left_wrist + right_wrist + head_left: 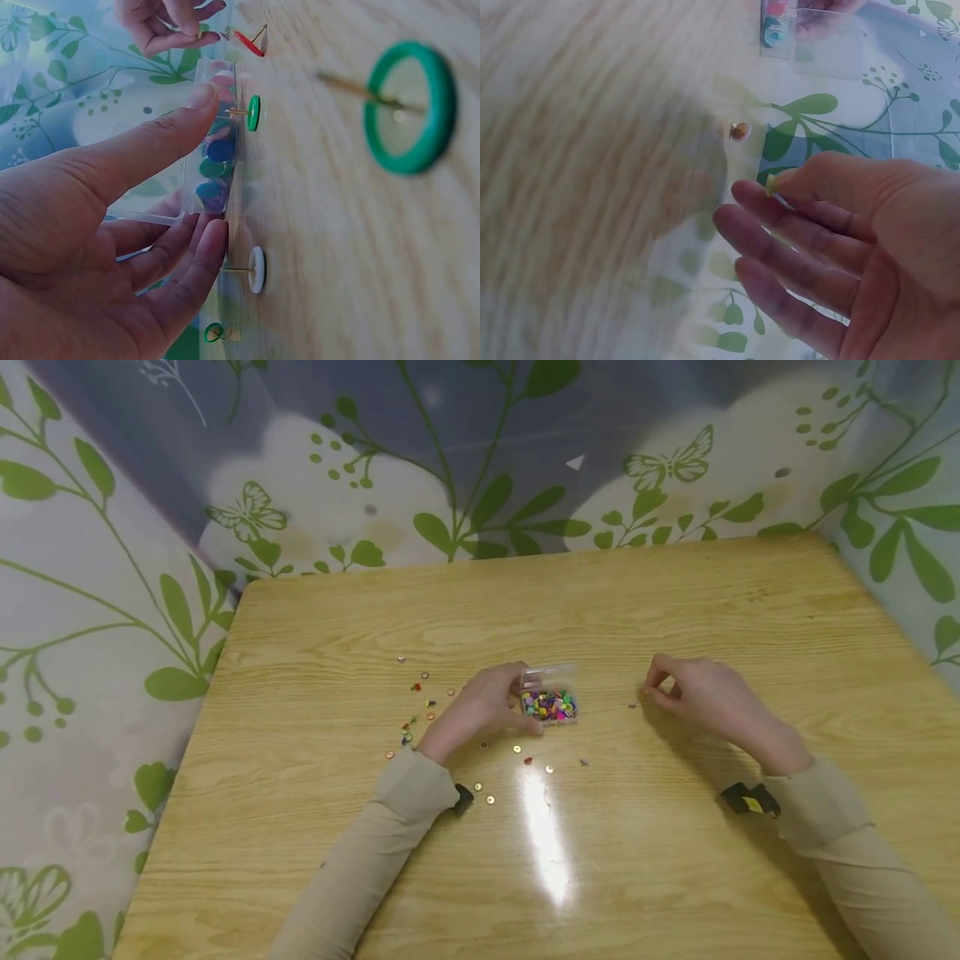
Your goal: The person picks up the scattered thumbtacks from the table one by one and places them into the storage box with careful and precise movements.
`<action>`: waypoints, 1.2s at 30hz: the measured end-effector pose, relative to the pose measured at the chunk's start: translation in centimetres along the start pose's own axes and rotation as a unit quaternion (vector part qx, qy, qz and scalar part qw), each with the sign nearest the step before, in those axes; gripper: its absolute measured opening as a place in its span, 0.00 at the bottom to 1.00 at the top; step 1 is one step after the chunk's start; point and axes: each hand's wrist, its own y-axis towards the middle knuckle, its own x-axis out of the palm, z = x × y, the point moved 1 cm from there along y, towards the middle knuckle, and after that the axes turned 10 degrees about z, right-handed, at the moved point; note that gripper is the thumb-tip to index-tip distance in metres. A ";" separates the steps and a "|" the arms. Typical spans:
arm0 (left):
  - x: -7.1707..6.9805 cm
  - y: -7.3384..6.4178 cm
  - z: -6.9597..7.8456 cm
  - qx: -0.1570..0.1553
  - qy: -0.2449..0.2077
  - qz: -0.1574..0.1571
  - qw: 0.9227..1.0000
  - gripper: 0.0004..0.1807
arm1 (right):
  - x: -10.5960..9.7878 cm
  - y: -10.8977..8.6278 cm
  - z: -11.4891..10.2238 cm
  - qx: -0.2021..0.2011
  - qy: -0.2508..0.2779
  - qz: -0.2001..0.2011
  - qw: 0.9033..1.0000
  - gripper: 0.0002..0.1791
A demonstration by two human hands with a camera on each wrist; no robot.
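A small clear plastic box (551, 718) full of colourful thumbtacks stands on the table with its lid (555, 674) raised. My left hand (491, 702) grips the box from its left side. In the left wrist view the thumb lies along one side of the box (214, 169) and the fingers are at the other. My right hand (693, 689) is held just above the table, right of the box. Its thumb and index finger pinch a tiny yellowish thumbtack (771, 184). Just beyond the fingertips a loose thumbtack (739, 131) lies on the table.
Loose thumbtacks lie scattered left of and in front of the box, among them a red one (528, 761), a gold one (491, 800) and a green one (411, 109), some with pins up. The wooden table (637, 877) meets a leaf-patterned wall covering (510, 468) at its back.
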 end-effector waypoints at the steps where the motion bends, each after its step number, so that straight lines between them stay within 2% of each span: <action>1: 0.0 0.0 0.0 -0.001 0.000 0.000 1.000 0.30 | 0.0 0.0 -0.1 0.001 0.001 0.001 1.000 0.02; 7: 0.0 -0.1 0.1 -0.003 -0.008 -0.001 1.000 0.30 | -0.1 0.5 -0.9 -0.011 0.017 0.016 1.000 0.04; 15: 0.0 -0.1 0.0 -0.004 -0.006 -0.002 1.000 0.30 | 0.7 1.4 -2.8 -0.091 0.011 0.069 0.993 0.05; 21: 0.0 -0.1 0.0 0.004 -0.004 0.002 1.000 0.31 | 2.0 2.2 -4.6 -0.141 0.023 0.074 0.987 0.07; 30: 0.0 0.1 0.0 0.017 0.000 0.001 1.000 0.32 | 2.2 3.0 -6.2 -0.148 0.040 0.085 0.985 0.09; 36: -0.1 0.0 0.0 0.016 0.000 -0.001 1.000 0.32 | 2.3 3.3 -6.7 -0.136 0.048 0.086 0.986 0.09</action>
